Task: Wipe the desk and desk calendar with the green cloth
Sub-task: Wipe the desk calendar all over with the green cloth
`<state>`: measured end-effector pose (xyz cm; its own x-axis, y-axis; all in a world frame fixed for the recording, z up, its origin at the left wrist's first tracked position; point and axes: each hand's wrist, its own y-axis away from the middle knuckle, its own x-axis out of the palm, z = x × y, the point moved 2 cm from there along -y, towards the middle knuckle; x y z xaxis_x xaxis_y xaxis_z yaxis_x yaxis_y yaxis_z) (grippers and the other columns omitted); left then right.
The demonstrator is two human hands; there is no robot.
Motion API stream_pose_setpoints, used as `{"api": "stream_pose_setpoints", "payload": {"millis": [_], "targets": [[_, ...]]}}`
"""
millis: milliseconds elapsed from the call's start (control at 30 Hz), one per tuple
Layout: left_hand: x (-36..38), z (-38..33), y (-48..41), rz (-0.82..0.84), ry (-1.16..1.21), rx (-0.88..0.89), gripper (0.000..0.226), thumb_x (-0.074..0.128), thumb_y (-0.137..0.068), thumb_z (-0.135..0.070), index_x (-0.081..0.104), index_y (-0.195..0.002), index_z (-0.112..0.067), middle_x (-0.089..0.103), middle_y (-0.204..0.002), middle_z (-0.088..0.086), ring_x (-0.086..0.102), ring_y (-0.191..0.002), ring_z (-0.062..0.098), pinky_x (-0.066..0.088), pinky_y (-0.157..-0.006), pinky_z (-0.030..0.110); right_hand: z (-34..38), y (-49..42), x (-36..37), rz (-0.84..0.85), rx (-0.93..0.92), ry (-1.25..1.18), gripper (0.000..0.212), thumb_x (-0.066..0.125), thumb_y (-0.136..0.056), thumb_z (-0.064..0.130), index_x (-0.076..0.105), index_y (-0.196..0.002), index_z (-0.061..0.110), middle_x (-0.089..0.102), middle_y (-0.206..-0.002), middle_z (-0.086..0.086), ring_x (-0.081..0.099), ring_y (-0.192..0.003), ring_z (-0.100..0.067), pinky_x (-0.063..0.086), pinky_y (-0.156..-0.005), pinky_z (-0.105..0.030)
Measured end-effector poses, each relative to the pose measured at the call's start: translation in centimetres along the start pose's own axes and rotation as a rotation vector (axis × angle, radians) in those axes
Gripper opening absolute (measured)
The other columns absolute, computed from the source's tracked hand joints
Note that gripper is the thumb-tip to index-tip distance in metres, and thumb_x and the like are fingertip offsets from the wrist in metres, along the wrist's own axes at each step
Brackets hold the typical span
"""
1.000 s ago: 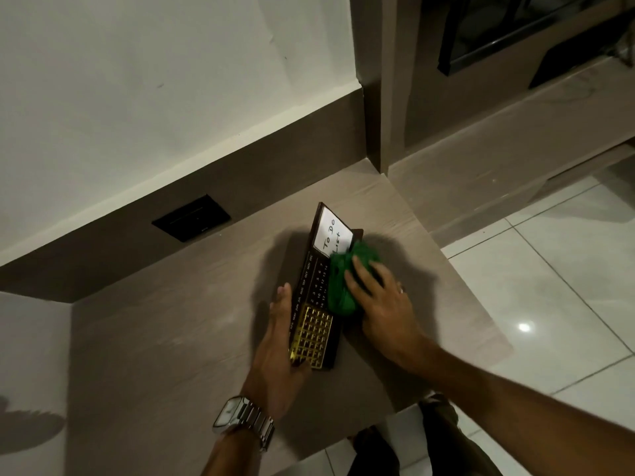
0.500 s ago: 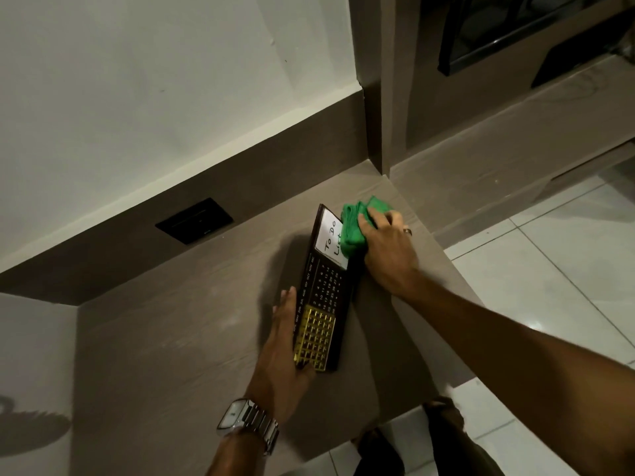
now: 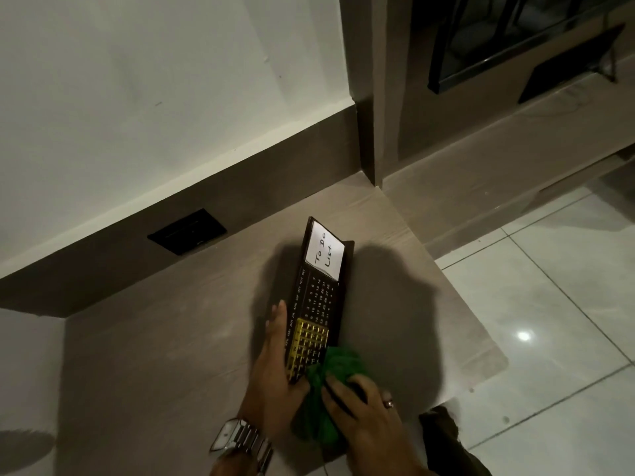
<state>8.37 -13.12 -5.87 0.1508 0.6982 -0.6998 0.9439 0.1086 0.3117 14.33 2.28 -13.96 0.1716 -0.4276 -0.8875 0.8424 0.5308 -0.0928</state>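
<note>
Woodgrain desk (image 3: 154, 355), slim dark calendar (image 3: 318, 300), bunched green cloth (image 3: 330, 400)

head view | from above, facing forward-down | close over desk (image 3: 165, 355) near edge | single view

A long, narrow dark desk calendar (image 3: 318, 304) is stood on the pale wood-grain desk (image 3: 165, 338), its face tilted upward. A white "To Do List" card is seen at its far end, white date numbers in the middle and a gold grid at the near end. A crumpled green cloth (image 3: 338, 367) is bunched against the calendar's near end, resting on the desk.
</note>
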Motion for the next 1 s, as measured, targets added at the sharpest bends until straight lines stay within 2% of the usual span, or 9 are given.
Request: {"api": "stream_pose_setpoints", "payload": {"millis": [133, 233, 367, 467, 533, 633, 733, 867, 1000], "targets": [[-0.2, -0.2, 0.1, 0.036, -0.046, 0.055, 0.11, 0.068, -0.071, -0.042, -0.014, -0.142, -0.054, 0.007, -0.162, -0.004, 0.023, -0.145, 0.032, 0.032, -0.11, 0.062, -3.1, -3.9, -2.8, -0.066, 0.124, -0.023, 0.073, 0.068, -0.054, 0.014, 0.061, -0.126, 0.022, 0.056, -0.135, 0.004, 0.041, -0.112, -0.028, 0.054, -0.07, -0.045], [-0.4, -0.2, -0.2, 0.057, -0.1, 0.084, 0.116, 0.075, -0.076, -0.028, -0.017, -0.142, -0.05, -0.005, -0.161, -0.008, 0.012, -0.148, 0.027, 0.027, -0.115, 0.058, -7.4, -9.4, -6.0, -0.116, 0.286, -0.009, 0.077, 0.066, -0.062, 0.003, 0.052, -0.136, 0.016, 0.048, -0.144, -0.005, 0.037, -0.121, -0.035, 0.048, -0.085, -0.056], [-0.5, -0.3, -0.2, 0.06, -0.114, 0.095, 0.114, 0.076, -0.078, -0.027, -0.016, -0.143, -0.042, -0.007, -0.159, -0.01, 0.006, -0.148, 0.023, 0.022, -0.118, 0.05, -10.0, -15.7, -8.9, -0.202, 0.457, 0.033, 0.075, 0.065, -0.076, 0.009, 0.036, -0.145, 0.014, 0.03, -0.153, -0.008, 0.027, -0.131, -0.036, 0.036, -0.101, -0.053], [-0.4, 0.0, -0.1, 0.042, -0.102, 0.056, 0.12, 0.078, -0.074, -0.022, -0.015, -0.146, -0.043, 0.004, -0.162, -0.003, 0.019, -0.146, 0.029, 0.032, -0.112, 0.057, -7.7, -14.1, -6.2, -0.077, 0.374, 0.085, 0.084, 0.07, -0.075, 0.009, 0.03, -0.149, 0.016, 0.022, -0.156, -0.007, 0.023, -0.134, -0.034, 0.031, -0.105, -0.056], [-0.2, 0.2, -0.2, 0.016, -0.075, 0.034, 0.121, 0.079, -0.072, -0.022, -0.014, -0.144, -0.048, 0.015, -0.161, 0.001, 0.029, -0.143, 0.032, 0.039, -0.107, 0.059, -5.7, -10.7, -3.9, 0.005, 0.256, 0.099, 0.089, 0.08, -0.064, 0.011, 0.041, -0.144, 0.013, 0.031, -0.153, -0.009, 0.033, -0.126, -0.034, 0.043, -0.094, -0.056], [-0.2, 0.0, -0.2, 0.039, -0.054, 0.031, 0.118, 0.076, -0.077, -0.021, -0.017, -0.142, -0.052, 0.006, -0.162, -0.003, 0.014, -0.147, 0.026, 0.029, -0.114, 0.055, -6.0, -8.9, -2.9, 0.054, 0.172, 0.131, 0.09, 0.086, -0.055, 0.014, 0.05, -0.137, 0.012, 0.035, -0.15, -0.011, 0.039, -0.117, -0.034, 0.051, -0.08, -0.052], [-0.4, 0.0, 0.0, 0.055, -0.048, 0.043, 0.118, 0.073, -0.078, -0.011, -0.019, -0.142, -0.05, -0.003, -0.162, -0.009, -0.004, -0.146, 0.015, 0.016, -0.113, 0.039, -8.2, -12.1, -4.5, 0.015, 0.212, 0.208, 0.083, 0.081, -0.064, 0.011, 0.047, -0.139, 0.013, 0.03, -0.154, -0.011, 0.032, -0.123, -0.035, 0.047, -0.087, -0.055], [-0.5, -0.2, -0.2, 0.064, -0.055, 0.023, 0.121, 0.073, -0.077, -0.007, -0.019, -0.141, -0.051, -0.002, -0.161, -0.01, -0.005, -0.146, 0.014, 0.02, -0.113, 0.041, -11.2, -17.8, -7.0, -0.021, 0.328, 0.28, 0.075, 0.07, -0.081, 0.017, 0.032, -0.146, 0.015, 0.013, -0.158, -0.01, 0.022, -0.133, -0.037, 0.036, -0.102, -0.055], [-0.6, -0.4, -0.4, 0.066, -0.07, 0.015, 0.126, 0.073, -0.076, -0.005, -0.024, -0.136, -0.057, -0.005, -0.161, -0.01, -0.006, -0.145, 0.013, 0.025, -0.111, 0.041, -10.2, -17.3, -6.3, -0.021, 0.322, 0.285, 0.078, 0.07, -0.079, 0.014, 0.031, -0.147, 0.012, 0.015, -0.157, -0.011, 0.025, -0.131, -0.036, 0.038, -0.101, -0.055]]}}
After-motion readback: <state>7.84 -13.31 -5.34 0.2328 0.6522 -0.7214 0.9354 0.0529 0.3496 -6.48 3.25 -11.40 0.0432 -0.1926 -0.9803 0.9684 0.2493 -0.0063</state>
